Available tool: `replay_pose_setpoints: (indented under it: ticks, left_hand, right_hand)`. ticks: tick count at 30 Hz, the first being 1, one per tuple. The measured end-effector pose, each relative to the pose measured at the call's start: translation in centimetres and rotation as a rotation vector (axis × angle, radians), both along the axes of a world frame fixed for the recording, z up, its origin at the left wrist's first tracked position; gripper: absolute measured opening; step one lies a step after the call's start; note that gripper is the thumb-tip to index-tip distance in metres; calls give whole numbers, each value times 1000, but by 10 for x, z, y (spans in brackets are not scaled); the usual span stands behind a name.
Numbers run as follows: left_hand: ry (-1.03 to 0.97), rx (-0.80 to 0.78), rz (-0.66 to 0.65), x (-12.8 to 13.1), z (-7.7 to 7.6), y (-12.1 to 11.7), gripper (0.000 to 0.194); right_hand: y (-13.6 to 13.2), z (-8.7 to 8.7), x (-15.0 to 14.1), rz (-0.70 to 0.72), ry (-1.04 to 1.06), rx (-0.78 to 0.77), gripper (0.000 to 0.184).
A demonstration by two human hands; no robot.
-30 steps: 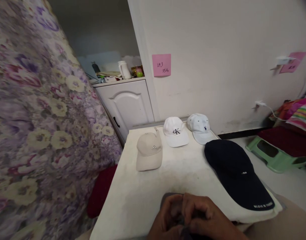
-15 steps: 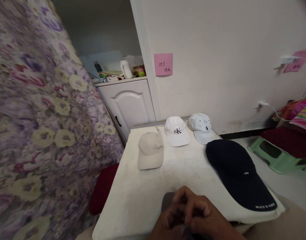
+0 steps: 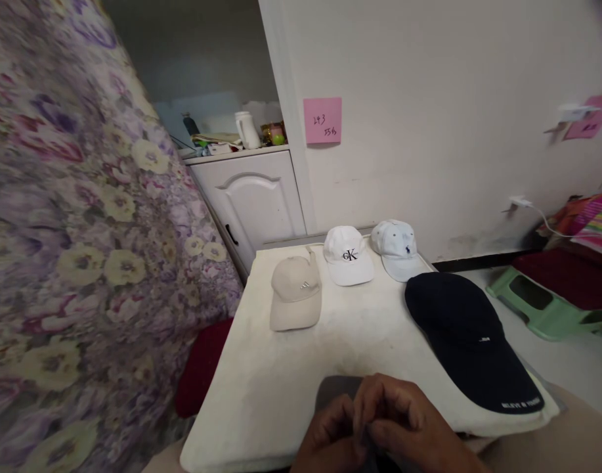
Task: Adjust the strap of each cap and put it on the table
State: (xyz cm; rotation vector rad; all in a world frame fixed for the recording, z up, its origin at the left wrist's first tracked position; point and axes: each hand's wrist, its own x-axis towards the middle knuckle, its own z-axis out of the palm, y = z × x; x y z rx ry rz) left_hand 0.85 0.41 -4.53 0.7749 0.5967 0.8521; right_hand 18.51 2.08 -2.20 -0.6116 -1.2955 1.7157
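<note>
At the near edge of the table, my left hand [image 3: 329, 433] and my right hand [image 3: 411, 420] meet with fingers pinched together. Between them is part of a grey cap [image 3: 334, 387], whose rounded brim shows beyond the knuckles. The rest of this cap is mostly covered by my hands, and which part the fingertips pinch is hard to see. To the right of my right hand lies a large navy cap [image 3: 461, 322] with white lettering on its brim. A beige cap [image 3: 295, 295] sits farther off, on the left.
A white CK cap [image 3: 348, 256] and a pale blue cap [image 3: 395, 249] stand at the back of the cloth-covered table [image 3: 261, 381]. Floral curtain [image 3: 108, 263] hangs left, near a red seat [image 3: 205, 368]. A green stool [image 3: 522, 295] stands right.
My right hand's fingers have shifted slightly right and downward, and their pinch has changed. More of the grey brim shows. The other caps stay in place.
</note>
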Motion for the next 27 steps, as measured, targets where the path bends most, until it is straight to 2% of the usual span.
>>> replay_pose_setpoints:
  ticks: [4,11,19,27]
  left_hand:
    - [103,68,25,-1,3,-1,25]
    - [139,159,-11,1,9,1,28]
    - [208,63,32,1,9,-1,33]
    - [296,68,81,3,10,-2,34]
  right_hand:
    - [0,-5,-3,-49,-4,-97,27]
    - [1,-13,-1,-61,2,-99,24]
    - [0,-7,4,-90,-57,-145,27]
    - [0,-9,6,-18,0,-40,27]
